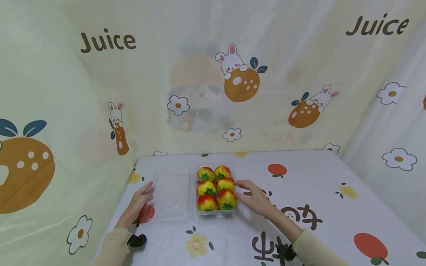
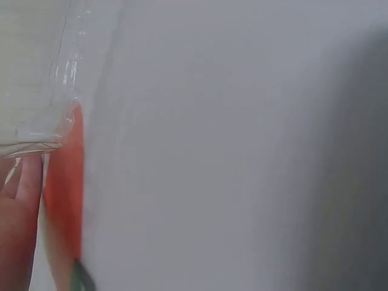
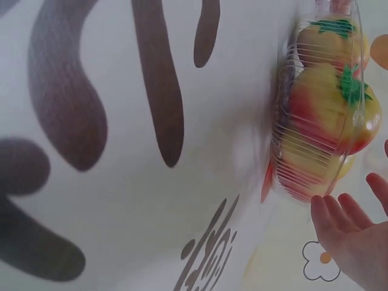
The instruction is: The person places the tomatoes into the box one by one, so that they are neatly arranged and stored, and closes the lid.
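Observation:
A clear plastic clamshell box lies unfolded on the table. Its base [image 1: 216, 212] holds several shiny yellow-and-red fruits [image 1: 207, 188] with green leafy caps, in two columns. The transparent lid [image 1: 171, 195] lies flat to the left of the base. My left hand [image 1: 138, 203] is at the lid's left edge, fingers extended; the left wrist view shows the fingers [image 2: 29, 179] close against the lid's rim, and contact is hard to tell. Beside the base's right wall is my right hand [image 1: 256, 199], fingers stretched toward it and the thumb apart from them. Neither hand grips anything.
The table bears a white cloth [image 1: 166, 244] printed with red fruits, yellow flowers and dark lettering. A patterned curtain [image 1: 149, 92] hangs behind it and along both sides. Dark wrist devices show at the left sleeve [image 1: 111, 245] and right sleeve [image 1: 313, 247].

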Motion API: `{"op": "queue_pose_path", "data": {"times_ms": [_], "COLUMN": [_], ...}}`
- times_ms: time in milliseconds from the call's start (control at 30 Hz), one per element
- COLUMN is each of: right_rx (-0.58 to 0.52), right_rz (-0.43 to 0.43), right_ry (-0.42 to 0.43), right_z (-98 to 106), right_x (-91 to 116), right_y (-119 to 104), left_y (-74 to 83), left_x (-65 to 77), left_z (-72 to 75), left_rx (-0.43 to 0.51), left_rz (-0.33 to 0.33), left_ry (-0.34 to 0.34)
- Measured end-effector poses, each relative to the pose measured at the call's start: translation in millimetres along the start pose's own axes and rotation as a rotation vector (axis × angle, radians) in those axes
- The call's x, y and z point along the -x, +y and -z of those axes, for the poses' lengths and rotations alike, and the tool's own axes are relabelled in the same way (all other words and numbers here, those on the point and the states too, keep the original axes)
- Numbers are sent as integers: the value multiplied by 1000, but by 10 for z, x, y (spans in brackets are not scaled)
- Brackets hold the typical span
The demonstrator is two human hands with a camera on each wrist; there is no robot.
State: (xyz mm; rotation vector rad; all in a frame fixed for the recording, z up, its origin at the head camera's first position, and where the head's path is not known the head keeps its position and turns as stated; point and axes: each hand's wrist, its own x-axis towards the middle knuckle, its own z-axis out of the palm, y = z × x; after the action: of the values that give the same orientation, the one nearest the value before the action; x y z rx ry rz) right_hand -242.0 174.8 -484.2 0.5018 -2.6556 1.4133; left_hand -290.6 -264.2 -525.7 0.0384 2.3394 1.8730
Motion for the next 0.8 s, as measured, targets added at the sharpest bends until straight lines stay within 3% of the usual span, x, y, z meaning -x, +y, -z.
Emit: {"op": "queue_pose_path", "data": {"times_ms": [267, 533, 800], "right_rx": [-42, -106, -132], "right_rz": [-31, -33, -86], "right_ry": [44, 67, 107], "right_z": [-58, -116, -161], "right_x": [11, 19, -29], "right_y": [27, 46, 59], "left_y": [191, 345, 464], "left_x": [34, 21, 16], "left_z": [25, 29, 81], "left_rx": [7, 172, 249], "left_rz": [8, -26, -58], "left_ry": [17, 0, -17]}}
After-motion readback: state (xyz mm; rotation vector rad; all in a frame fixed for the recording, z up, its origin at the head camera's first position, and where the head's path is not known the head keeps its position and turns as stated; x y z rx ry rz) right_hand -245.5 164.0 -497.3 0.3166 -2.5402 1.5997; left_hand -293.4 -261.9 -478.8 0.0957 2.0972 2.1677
